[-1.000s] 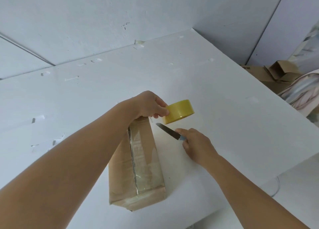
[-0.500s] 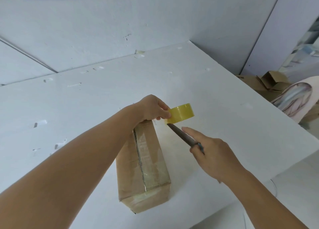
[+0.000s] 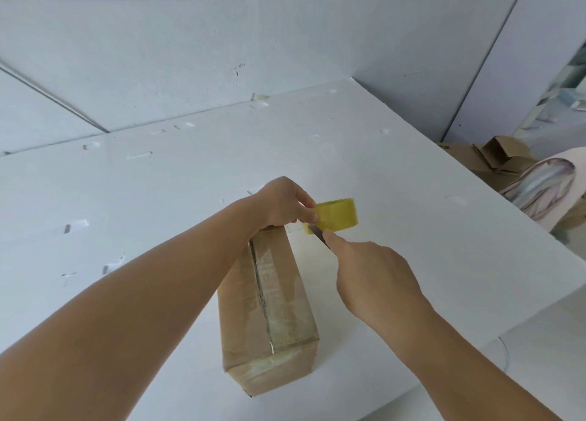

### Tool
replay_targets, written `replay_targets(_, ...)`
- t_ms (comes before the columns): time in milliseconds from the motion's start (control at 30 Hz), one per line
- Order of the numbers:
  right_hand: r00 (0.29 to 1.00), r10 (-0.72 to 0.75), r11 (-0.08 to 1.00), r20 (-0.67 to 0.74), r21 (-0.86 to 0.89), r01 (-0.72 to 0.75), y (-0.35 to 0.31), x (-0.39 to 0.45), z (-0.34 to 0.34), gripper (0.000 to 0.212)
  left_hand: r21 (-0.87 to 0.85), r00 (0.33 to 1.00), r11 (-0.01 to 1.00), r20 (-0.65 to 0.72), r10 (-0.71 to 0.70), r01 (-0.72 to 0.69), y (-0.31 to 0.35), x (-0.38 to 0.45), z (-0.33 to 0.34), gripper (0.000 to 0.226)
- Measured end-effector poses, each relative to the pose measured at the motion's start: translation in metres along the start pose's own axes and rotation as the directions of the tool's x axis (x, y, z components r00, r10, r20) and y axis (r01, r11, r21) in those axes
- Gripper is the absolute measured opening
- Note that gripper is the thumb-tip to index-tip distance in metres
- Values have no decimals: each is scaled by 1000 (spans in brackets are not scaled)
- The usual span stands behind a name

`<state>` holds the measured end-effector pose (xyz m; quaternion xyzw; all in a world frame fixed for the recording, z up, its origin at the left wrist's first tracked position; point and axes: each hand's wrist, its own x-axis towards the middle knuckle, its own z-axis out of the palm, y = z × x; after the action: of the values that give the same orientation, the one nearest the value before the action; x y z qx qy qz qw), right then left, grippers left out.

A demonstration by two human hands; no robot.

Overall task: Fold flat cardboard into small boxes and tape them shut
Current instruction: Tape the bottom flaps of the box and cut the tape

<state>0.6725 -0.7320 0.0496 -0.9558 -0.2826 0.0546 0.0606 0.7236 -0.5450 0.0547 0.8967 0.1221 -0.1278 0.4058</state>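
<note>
1. The box (image 3: 269, 312) is laid on the white tabletop (image 3: 412, 246), with clear tape along its top.
2. The tape roll (image 3: 339, 214) is pinched by the left hand (image 3: 282, 205) at the box's far end.
3. A knife (image 3: 318, 235) is gripped by the right hand (image 3: 374, 274), its blade set against the tape.
4. The box is likely light and stiff; it is best held by its sides.

One taped cardboard box (image 3: 269, 312), one yellow tape roll (image 3: 337, 214) and one knife (image 3: 318, 235) are on show. Two hands work: left hand (image 3: 282, 203), right hand (image 3: 374, 281). One counter (image 3: 190, 179)
</note>
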Motion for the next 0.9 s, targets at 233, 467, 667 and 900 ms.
replay_targets(233,975,54,996,216,61,-69,15,22,64,70,-73,999,997,-27,17,-19,-4,2,-3,5)
replay_targets(467,990,57,991,129,109,-71,25,33,92,56,-62,1000,998,-17,7,-8,-2,0,-2,7)
replay_targets(667,950,221,216,223,938,-270,-14,38,50,36,-71,1000,997,-18,-15,14,0,0,-1,6)
replay_targets(900,855,295,-326,425,887,-328,-36,54,41,16,-105,999,994,-28,-45,42,-2,2,0,16)
